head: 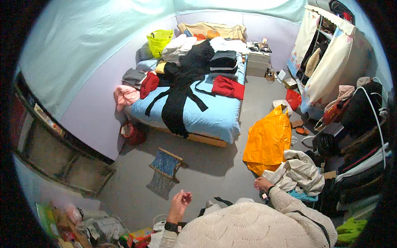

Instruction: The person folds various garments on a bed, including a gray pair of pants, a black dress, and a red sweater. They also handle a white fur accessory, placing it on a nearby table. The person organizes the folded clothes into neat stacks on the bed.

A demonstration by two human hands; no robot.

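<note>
My left hand (180, 206) is raised over the grey floor, its fingers apart and slightly curled, holding nothing. A dark band circles that wrist. At the right, my right hand (263, 183) hangs beside a heap of cream cloth (302, 172); its fingers are partly curled and whether they grip anything is unclear. A small dark bottle-like item (264, 197) shows just under it. Ahead, a long black garment (175, 108) lies spread across the blue bed sheet (214, 124). Beside it are a folded red garment (228, 87) and a stack of folded dark clothes (224, 60).
A large orange bag (268, 138) stands right of the bed. A small folding stool (166, 161) with a blue woven seat is on the floor. A fabric wardrobe (333, 68) and a loaded clothes rack (372, 124) line the right side. Assorted items lie at the lower left.
</note>
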